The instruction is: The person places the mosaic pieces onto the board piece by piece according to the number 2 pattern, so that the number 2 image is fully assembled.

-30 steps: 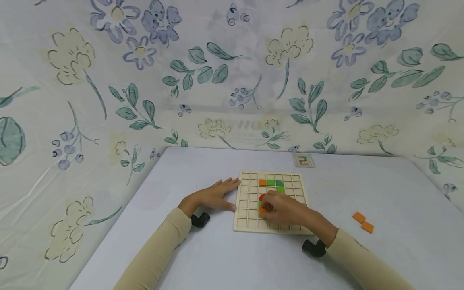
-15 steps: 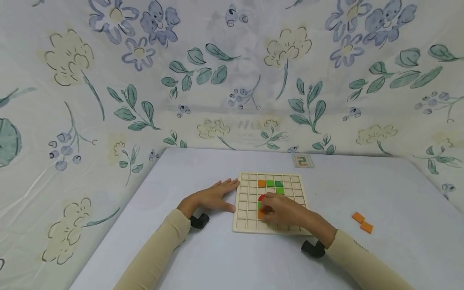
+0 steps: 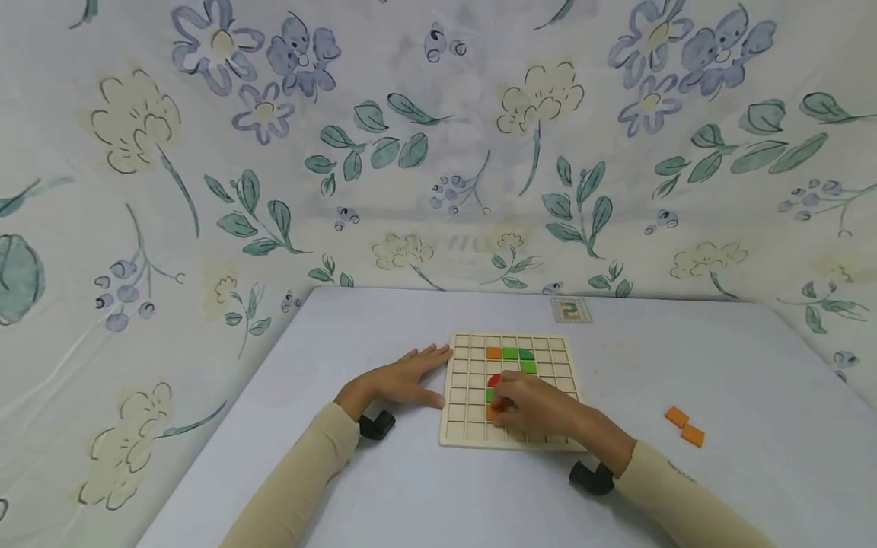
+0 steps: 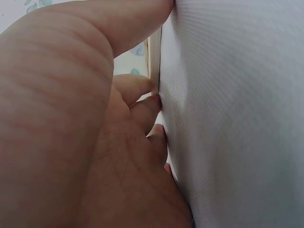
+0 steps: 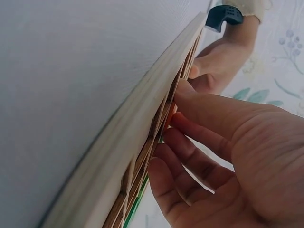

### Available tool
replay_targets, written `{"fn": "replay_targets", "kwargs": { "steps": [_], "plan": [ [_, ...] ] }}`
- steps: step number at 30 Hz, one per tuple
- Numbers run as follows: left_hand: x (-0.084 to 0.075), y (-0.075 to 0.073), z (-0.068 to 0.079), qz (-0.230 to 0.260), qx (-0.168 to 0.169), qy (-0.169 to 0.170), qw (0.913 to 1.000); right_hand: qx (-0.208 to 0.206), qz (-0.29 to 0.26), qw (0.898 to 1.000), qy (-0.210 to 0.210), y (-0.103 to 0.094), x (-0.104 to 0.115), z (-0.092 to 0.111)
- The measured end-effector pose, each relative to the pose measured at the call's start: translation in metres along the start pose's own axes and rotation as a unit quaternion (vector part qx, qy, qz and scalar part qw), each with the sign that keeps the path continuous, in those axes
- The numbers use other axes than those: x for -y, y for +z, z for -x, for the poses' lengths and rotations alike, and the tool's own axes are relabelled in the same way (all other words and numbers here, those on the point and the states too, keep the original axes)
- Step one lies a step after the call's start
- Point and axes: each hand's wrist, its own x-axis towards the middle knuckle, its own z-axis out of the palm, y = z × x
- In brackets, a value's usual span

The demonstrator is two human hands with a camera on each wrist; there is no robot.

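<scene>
A square wooden grid board (image 3: 466, 434) lies on the table. Along its left edge, my left hand (image 3: 404, 380) is spread, fingertips and thumb tip at the rim. Over the board's middle my right hand (image 3: 537, 403) bends down, thumb and index fingertip pinching at an orange tile (image 3: 492, 413) in a lower cell. Above that tile are a green tile (image 3: 489, 395) and a red rounded tile (image 3: 494, 380), partly covered by the fingers. Farther up sit another orange tile (image 3: 493, 353), a green tile (image 3: 510, 353), a dark green rounded tile (image 3: 526, 354) and a light green tile (image 3: 528, 367).
Two loose orange tiles (image 3: 693, 435) lie on the white table (image 3: 617, 510) to the right. A small pattern card (image 3: 571, 310) lies behind the board. Behind the table hangs a floral cloth (image 3: 466, 152). Each wrist wears a black device (image 3: 592, 479).
The orange tile under my right fingers has shifted slightly down into line with its cell. My left hand stays at the board's edge. The head view has tilted up a little.
</scene>
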Motion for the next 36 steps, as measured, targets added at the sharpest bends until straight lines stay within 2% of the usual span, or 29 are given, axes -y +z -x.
{"fn": "replay_targets", "kwargs": {
  "steps": [11,18,27,36],
  "plan": [
    [-0.003,-0.002,-0.001,-0.004,-0.006,0.005,1.0000,-0.003,0.019,1.000,0.002,-0.004,0.001,0.002],
    [-0.003,0.000,0.001,-0.002,-0.003,0.004,1.0000,-0.017,0.006,0.999,-0.038,-0.008,-0.003,0.007],
    [-0.004,-0.002,0.002,-0.007,-0.010,0.001,0.9999,-0.041,0.002,0.998,-0.045,-0.034,-0.022,0.021],
    [-0.004,0.001,-0.003,0.005,-0.007,0.003,1.0000,-0.058,-0.019,0.997,0.046,-0.064,-0.047,0.059]
  ]
}}
